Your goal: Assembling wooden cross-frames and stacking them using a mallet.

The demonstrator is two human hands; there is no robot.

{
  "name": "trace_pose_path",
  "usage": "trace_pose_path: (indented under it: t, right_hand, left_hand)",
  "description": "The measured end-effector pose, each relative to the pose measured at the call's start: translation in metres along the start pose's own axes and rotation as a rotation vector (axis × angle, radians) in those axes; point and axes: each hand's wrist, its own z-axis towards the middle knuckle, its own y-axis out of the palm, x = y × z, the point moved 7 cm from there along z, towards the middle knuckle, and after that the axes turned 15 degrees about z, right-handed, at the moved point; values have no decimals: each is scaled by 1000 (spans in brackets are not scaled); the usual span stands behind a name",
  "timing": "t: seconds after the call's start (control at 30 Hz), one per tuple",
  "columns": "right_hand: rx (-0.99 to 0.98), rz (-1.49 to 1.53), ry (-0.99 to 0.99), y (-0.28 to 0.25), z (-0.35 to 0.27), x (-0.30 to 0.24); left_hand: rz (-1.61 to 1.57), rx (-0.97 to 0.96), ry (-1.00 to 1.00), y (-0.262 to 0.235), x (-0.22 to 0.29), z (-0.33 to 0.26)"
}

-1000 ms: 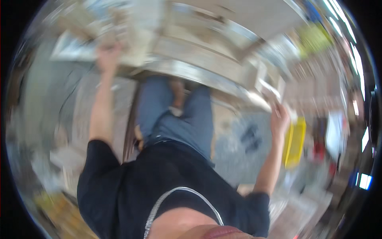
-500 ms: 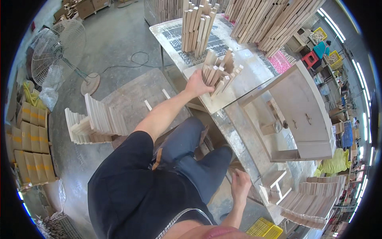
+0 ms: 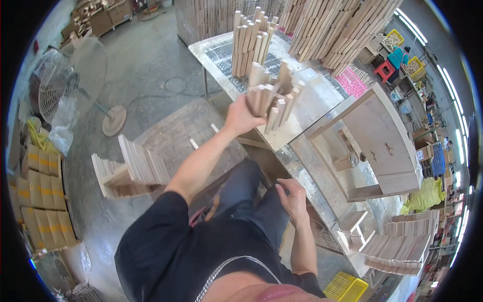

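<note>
My left hand [image 3: 241,117] reaches forward and is closed on a cluster of upright wooden sticks [image 3: 274,103] at the near edge of the worktable [image 3: 307,83]. Its thumb lies along the near side of the cluster, while the sticks hide the other fingers. The stick tops stand at uneven heights. A taller bunch of sticks [image 3: 250,45] stands just beyond. Low beside the table edge, above my thigh, hangs my right hand [image 3: 293,199]. Its fingers are loosely bent with a gap at the tips, and nothing shows between them.
A curved wooden guard [image 3: 385,141] rises from the table at the right. Stacked wooden strips [image 3: 397,249] lie at its lower right, and tall strip stacks [image 3: 347,35] at its back. Left are a low board platform [image 3: 176,123], light slats [image 3: 143,161] and a standing fan [image 3: 83,75].
My right hand has risen forward from lower right toward the table edge. My left hand stays on the sticks, now a little lower in view. The whole view has shifted slightly.
</note>
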Motion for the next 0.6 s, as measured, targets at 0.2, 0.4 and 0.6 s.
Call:
trace_pose_path:
  t: [0.2, 0.4, 0.6]
  right_hand:
    - [191, 55, -84, 27, 176, 14]
    - [343, 153, -156, 36, 412, 53]
    - [221, 306, -280, 65, 474, 27]
  left_hand:
    - [-75, 481, 106, -192, 10, 18]
    - [-334, 661, 130, -280, 34, 128]
    - [-226, 651, 27, -325, 23, 186]
